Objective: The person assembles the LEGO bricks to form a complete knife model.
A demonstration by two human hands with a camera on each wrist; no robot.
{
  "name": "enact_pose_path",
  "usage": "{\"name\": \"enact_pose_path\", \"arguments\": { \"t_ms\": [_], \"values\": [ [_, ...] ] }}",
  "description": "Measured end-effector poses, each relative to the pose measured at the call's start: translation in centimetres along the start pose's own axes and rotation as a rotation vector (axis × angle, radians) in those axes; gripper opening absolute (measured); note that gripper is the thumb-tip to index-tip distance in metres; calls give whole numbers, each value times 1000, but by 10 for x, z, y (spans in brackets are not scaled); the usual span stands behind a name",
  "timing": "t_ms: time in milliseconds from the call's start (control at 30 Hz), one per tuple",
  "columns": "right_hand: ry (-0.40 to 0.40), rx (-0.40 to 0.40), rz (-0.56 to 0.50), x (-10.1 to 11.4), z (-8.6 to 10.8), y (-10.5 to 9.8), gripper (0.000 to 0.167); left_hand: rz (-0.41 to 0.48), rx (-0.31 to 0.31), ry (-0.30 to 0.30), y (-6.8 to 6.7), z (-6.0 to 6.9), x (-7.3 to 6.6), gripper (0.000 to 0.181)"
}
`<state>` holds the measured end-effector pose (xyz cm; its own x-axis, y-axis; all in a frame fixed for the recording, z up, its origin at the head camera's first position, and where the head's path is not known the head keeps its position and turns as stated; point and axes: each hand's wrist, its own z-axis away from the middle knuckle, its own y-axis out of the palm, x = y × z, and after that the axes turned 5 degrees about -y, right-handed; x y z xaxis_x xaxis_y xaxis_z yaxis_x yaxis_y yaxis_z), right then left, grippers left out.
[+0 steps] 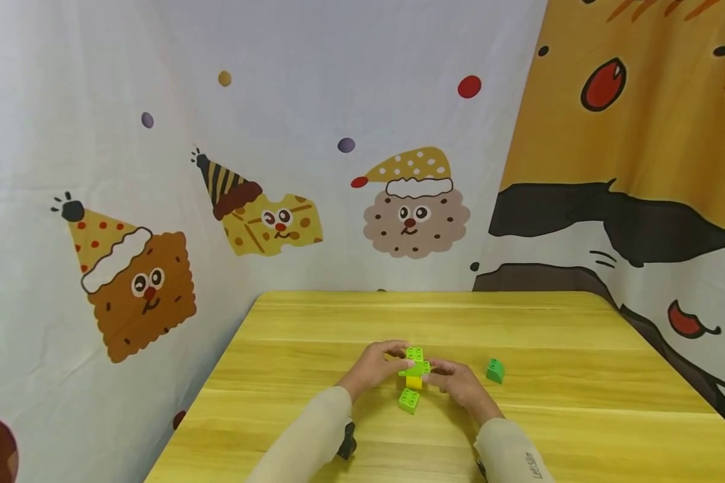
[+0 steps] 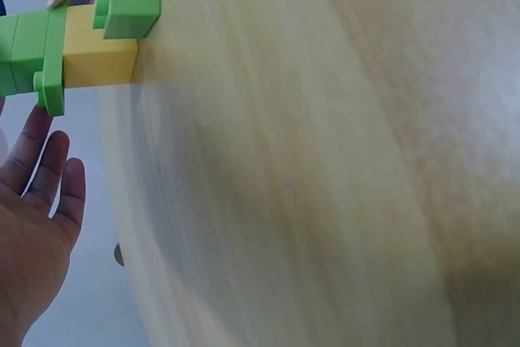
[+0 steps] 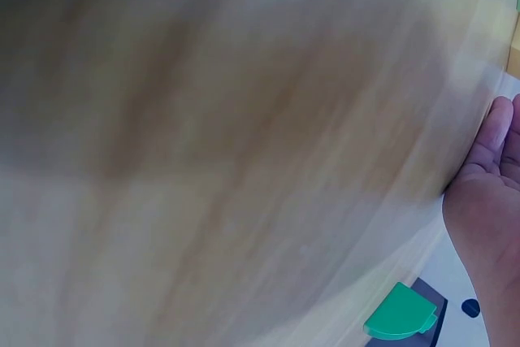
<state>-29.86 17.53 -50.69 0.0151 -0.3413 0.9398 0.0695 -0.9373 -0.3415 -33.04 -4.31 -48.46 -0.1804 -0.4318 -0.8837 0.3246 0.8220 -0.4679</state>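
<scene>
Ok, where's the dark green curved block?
In the head view, the dark green curved block sits on the wooden table, just right of the right hand.

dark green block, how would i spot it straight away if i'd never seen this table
On the wooden table, look right of the person's right hand. The dark green block sits alone; its curved side and deeper shade set it apart from the lime green blocks to its left.

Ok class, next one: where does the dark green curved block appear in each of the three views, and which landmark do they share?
Head: the dark green curved block lies right of the right hand.
Left wrist: not in it.
Right wrist: the block is near the bottom edge, right of centre.
Shared landmark: the wooden table.
</scene>
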Motion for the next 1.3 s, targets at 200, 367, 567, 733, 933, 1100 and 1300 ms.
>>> {"name": "enact_pose_path", "arguments": {
  "t_ms": [200, 367, 567, 733, 933, 1100, 1300],
  "values": [
    [13, 2, -15, 0, 0, 0, 49, 11, 1, 9, -2, 2, -2, 43],
    [14, -4, -10, 0, -1, 1, 49, -2, -17, -8, -6, 3, -1, 43],
    [18, -11, -18, -2, -2, 2, 46, -15, -58, -25, -16, 6, 5, 43],
    [13, -11, -21, -2, -1, 1, 48, -19, -74, -28, -24, 11, 11, 48],
    [9, -6, -16, -1, -2, 1, 53, 10, -67, -36, -30, 18, 18, 51],
    [15, 0, -14, -1, -3, 0, 53, 34, -28, -35, -29, 29, 22, 44],
    [9, 0, -10, -2, -2, 0, 50, 59, 32, -35, -15, 40, 23, 38]
  ]
}}
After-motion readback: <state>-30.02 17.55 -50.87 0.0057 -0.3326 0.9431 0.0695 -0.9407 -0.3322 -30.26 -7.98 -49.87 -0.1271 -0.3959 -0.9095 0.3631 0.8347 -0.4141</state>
